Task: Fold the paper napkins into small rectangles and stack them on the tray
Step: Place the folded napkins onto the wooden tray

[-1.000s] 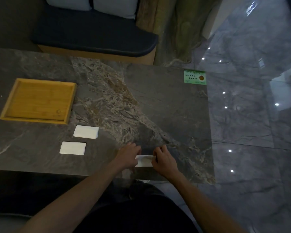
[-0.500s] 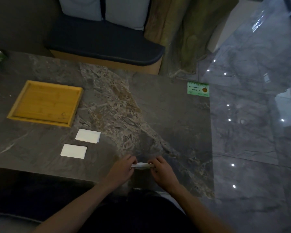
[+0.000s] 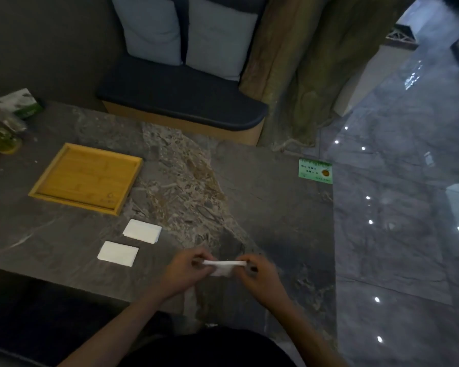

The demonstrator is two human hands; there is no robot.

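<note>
Napkin pinched taut between both hands, low centre of frame.

Bamboo tray (image 3: 86, 178) left; 2 folded napkins (image 3: 142, 230) on the counter (image 3: 263, 207); left hand (image 3: 182, 271) and right hand (image 3: 257, 276) pinch the napkin (image 3: 223, 265) ends. Likely light, limp, tearable: hold the edges gently.

A restaurant or café: a stone table (image 3: 263, 181) with a green card (image 3: 315, 171), cushioned bench (image 3: 180, 102), polished floor (image 3: 398, 234)
</note>
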